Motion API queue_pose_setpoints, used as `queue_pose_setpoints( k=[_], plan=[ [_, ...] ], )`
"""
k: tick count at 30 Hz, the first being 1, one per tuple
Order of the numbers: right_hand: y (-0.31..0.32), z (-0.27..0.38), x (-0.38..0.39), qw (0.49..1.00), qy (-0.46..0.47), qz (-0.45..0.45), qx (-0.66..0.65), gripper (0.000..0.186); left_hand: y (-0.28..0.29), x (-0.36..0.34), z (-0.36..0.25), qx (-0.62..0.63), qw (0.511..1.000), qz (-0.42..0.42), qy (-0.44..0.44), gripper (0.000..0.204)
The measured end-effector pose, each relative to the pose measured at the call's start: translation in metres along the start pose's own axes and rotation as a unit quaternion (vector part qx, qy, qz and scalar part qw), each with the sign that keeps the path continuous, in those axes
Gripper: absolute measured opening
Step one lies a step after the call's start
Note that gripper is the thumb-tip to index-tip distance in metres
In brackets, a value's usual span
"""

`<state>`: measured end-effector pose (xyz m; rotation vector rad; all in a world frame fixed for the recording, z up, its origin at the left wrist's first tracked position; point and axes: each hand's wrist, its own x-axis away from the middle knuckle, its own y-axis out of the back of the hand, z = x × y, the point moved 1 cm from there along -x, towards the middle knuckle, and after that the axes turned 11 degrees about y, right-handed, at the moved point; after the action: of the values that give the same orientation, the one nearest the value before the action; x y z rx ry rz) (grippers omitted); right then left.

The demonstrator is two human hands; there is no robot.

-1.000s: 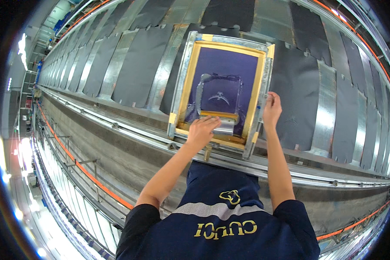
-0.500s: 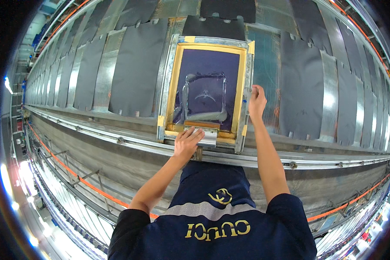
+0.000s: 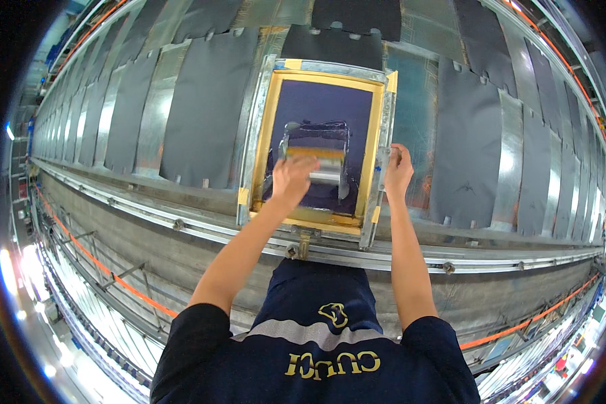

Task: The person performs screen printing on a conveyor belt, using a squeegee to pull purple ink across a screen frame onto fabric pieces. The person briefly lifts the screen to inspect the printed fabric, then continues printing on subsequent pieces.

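A screen-printing frame (image 3: 382,128) lies over the long table, its metal bars lined inside with yellow tape. Inside it is a dark purple mesh (image 3: 326,101) with a wet-looking, roughly square outline of clear ink. My left hand (image 3: 293,180) is closed on a squeegee (image 3: 328,170), a wide metal-coloured bar with an orange-brown strip, resting across the middle of the mesh. The fingers are slightly blurred. My right hand (image 3: 398,174) is at the frame's right side bar, fingers curled and pinched against it. Part of its grip is hidden.
Dark grey fabric panels (image 3: 468,141) lie in rows on the shiny table to both sides; a faint dark mark shows on the one at right. A metal rail (image 3: 209,231) with bolts runs along the near edge. An orange cable (image 3: 124,279) runs below it.
My left hand has pushed the squeegee away from me, from the near end of the mesh to its middle. My right hand stays at the frame's right side, slightly lower in view.
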<state>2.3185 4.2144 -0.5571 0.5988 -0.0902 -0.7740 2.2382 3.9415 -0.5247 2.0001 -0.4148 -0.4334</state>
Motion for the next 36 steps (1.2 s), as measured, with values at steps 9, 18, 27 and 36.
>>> queue_pose_setpoints(
  k=[9,18,27,36],
  plan=[
    [0.001,0.003,-0.003,1.000,0.025,-0.006,-0.012,0.019,0.006,-0.046,0.003,0.040,0.997,-0.059,0.015,0.033],
    [0.002,-0.010,-0.003,1.000,-0.015,0.015,-0.021,0.019,-0.005,0.014,-0.006,-0.064,0.997,0.044,0.006,0.041],
    [0.009,0.046,-0.012,0.998,0.054,-0.010,-0.005,0.018,0.045,0.086,0.005,0.005,0.994,0.096,-0.044,0.060],
    [-0.196,0.164,0.062,0.997,0.045,-0.007,-0.065,0.021,0.156,0.086,0.203,-0.005,0.997,0.073,0.018,0.059]
  ],
)
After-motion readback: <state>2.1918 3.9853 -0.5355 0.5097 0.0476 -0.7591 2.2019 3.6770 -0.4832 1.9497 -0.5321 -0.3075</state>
